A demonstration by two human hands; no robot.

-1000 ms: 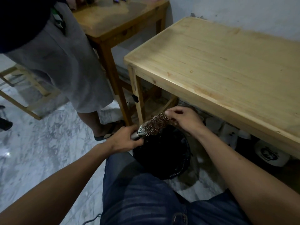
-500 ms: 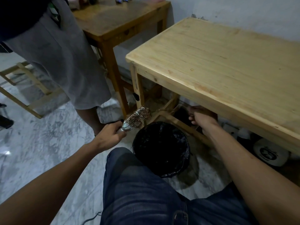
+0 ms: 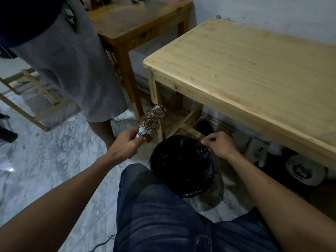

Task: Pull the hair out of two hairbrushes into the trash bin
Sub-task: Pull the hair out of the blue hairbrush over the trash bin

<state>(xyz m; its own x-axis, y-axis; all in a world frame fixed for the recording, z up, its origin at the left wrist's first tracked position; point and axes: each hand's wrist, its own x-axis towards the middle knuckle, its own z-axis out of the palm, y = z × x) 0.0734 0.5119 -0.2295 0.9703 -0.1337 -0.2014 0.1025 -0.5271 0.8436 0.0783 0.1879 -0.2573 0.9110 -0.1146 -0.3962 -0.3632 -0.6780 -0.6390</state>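
Head view: left hand (image 3: 125,145) grips the handle of a hair-tangled hairbrush (image 3: 152,119), its head angled up and away from that hand, while right hand (image 3: 219,145), fingers pinched together, hovers over the far rim of the black-lined trash bin (image 3: 181,165) between both hands.

Dim indoor light (edges bowed), slight blur

The left hand (image 3: 125,145) grips a hairbrush (image 3: 151,119) by its handle, hair-tangled head tilted up beside the light wooden table (image 3: 254,73); the right hand (image 3: 221,145), fingers pinched, hovers at the far rim of the black-lined trash bin (image 3: 181,166) on the marble floor (image 3: 45,160)
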